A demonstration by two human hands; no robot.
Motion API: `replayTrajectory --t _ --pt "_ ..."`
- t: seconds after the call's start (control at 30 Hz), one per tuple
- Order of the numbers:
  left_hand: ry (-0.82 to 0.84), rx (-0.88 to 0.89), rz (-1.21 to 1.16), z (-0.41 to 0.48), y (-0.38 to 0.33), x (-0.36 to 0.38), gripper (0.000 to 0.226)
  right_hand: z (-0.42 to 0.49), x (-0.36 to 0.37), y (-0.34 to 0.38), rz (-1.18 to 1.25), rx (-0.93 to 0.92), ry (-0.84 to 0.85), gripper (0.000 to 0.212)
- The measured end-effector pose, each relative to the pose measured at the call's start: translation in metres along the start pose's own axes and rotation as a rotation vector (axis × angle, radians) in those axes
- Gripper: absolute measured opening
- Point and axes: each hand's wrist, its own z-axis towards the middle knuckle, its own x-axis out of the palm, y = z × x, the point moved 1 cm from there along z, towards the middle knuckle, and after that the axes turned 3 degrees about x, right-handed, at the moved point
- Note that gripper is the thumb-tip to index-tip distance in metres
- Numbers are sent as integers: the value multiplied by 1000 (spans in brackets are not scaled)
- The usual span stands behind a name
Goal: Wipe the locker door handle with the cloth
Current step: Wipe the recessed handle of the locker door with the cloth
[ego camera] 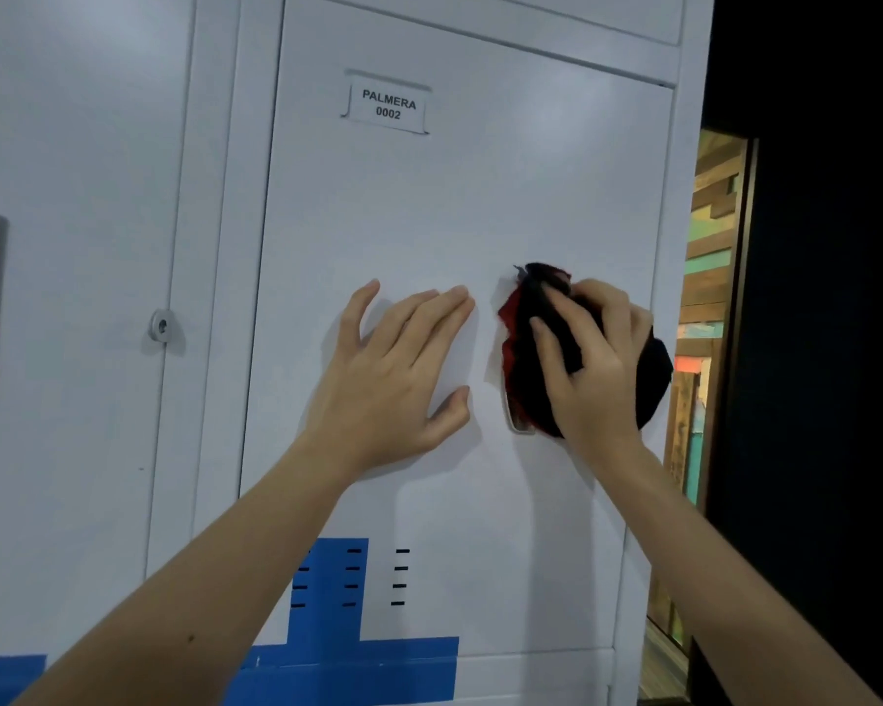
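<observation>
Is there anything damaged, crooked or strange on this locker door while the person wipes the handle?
Nothing stands out. The locker door looks unmarked and its name label sits in its holder. The left hand lies flat on the door, and the right hand holds the dark cloth over the handle, which is mostly hidden.

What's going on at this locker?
A person is wiping a locker door labelled "PALMERA 0002". The right hand grips a bunched black and red cloth and presses it over the handle near the door's right edge, so only slivers of the handle show. The left hand lies flat on the door just beside it, fingers spread, seemingly steadying the door.
</observation>
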Motion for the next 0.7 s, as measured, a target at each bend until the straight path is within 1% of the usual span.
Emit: replayTrajectory --t 0.2,0.37,0.47,0.57,0.63,0.7 --pt "6 3 7 -1 2 0 65 -50 -6 4 0 -23 5 25" --pt "12 -2 -9 0 1 0 64 -72 -14 10 44 38 51 26" --pt "10 -3 -44 0 1 -1 63 -70 -23 14 89 101 166 34" --pt "11 4 -74 0 2 -2 62 -57 -31 17 236 266 386 48" --pt "9 17 -100 1 2 -2 61 -47 -34 18 313 289 470 48" --pt "9 36 -152 1 3 -3 61 -38 -36 17 326 261 506 43"
